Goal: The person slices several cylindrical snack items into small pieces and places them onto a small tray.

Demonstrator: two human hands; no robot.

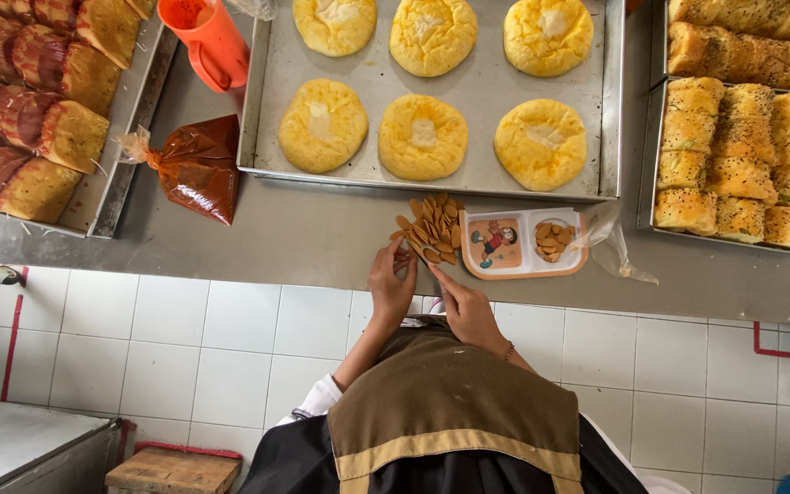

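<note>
Left hand (pixel 391 284) raised at twelve o'clock, fingers pinching an almond slice, right hand (pixel 468 311) beside it, fingertip on pile of tan almond slices (pixel 433 227), grip unclear, small divided tray (pixel 523 265) at two o'clock

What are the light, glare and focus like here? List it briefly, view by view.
Head view: soft, even light, with only faint shadows beside the baking tray; a dull sheen on the steel counter, no harsh glare; the buns, left hand and right hand are sharp, with no motion blur; straight edges lean outward near the corners, a wide-lens effect.
</note>
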